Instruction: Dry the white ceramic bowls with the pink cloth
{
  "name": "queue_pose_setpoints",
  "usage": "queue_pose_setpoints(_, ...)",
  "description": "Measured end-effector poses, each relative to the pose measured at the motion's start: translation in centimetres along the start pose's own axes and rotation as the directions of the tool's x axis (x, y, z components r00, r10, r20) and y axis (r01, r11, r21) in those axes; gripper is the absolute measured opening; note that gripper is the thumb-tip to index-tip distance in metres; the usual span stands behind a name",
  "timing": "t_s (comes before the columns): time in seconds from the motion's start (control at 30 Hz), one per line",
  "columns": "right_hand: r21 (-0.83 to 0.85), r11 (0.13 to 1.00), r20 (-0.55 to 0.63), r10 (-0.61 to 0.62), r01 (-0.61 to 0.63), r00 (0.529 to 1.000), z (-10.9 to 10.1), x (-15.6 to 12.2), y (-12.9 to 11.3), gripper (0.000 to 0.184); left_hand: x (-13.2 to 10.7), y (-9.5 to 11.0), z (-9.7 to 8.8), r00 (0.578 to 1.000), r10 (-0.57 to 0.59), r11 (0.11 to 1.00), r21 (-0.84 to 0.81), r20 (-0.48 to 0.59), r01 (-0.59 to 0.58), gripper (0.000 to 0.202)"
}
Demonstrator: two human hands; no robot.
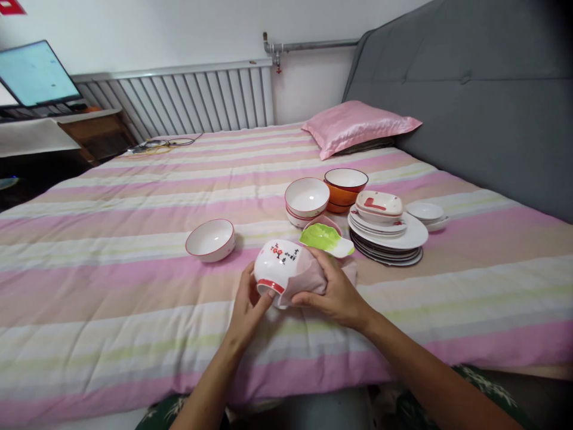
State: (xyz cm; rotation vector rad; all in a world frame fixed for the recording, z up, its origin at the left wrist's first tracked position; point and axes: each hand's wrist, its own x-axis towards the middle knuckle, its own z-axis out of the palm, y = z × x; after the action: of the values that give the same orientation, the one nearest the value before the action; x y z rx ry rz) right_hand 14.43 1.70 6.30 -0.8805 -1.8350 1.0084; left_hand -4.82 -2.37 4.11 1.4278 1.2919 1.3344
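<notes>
Tipped on its side, a white bowl (274,263) with red flowers, dark lettering and a red ring at its foot is held over the bed. My left hand (248,304) grips it by the foot, thumb at the ring. With my right hand (333,292) I press a pale pink cloth (308,278) against the bowl's outer wall; part of the cloth hangs out behind the fingers. The bowl's mouth is turned away from me. Just beyond my right hand lies a green leaf-shaped dish (322,237).
A red-rimmed bowl (210,240) sits alone to the left. Behind are stacked white bowls (307,197), orange bowls (342,194), and a pile of plates (414,233) topped by a squarish dish (379,203). Small dishes (426,212) stand right; a pink pillow (358,125) lies farther back.
</notes>
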Motion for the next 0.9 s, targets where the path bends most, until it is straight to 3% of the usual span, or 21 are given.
queue_pose_setpoints(0.2,0.030,0.982,-0.121,0.187,-0.185,0.975,0.1,0.2,0.8,0.074,0.3,-0.5,1.5,0.996,-0.035,0.995,0.101,0.085,0.026,0.044)
queue_pose_setpoints(0.3,0.033,0.984,-0.157,0.178,-0.175,0.971,0.8,0.5,1.5,0.071,0.4,-0.8,1.5,1.000,-0.009,0.983,0.185,0.024,0.005,0.049)
queue_pose_setpoints(0.43,0.011,0.988,-0.209,0.153,-0.155,0.966,1.9,0.6,1.5,0.069,-0.1,-0.9,1.3,0.989,0.136,0.944,0.311,-0.055,-0.113,0.056)
queue_pose_setpoints(0.53,-0.022,0.986,-0.249,0.155,-0.166,0.956,2.7,0.5,1.4,0.072,-0.5,-0.7,1.2,0.973,0.228,0.909,0.367,-0.038,-0.199,0.059)
queue_pose_setpoints(0.9,-0.066,0.986,-0.269,0.131,-0.154,0.954,3.3,0.3,2.0,0.081,-0.6,-1.7,1.3,0.941,0.333,0.760,0.575,0.054,-0.302,0.089)
